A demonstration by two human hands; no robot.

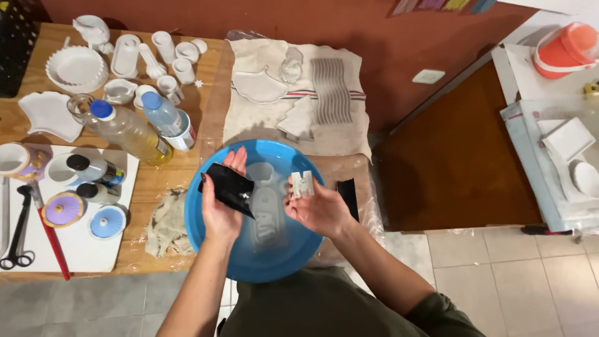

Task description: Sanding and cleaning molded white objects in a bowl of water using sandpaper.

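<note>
Holding black sheet (228, 186), perhaps sandpaper.

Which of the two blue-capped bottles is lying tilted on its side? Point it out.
The larger clear bottle with yellowish liquid, lying slanted across the wooden table. The smaller blue-capped bottle beside it stands inside a white cup.

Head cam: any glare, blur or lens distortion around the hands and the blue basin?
Head view: mostly sharp, even indoor light; the blue basin shows only faint sheen on the water. The left hand with the black sheet and the right hand with the small white piece are slightly soft. Wide-angle bending shows at table edges; shadows are soft.
</note>
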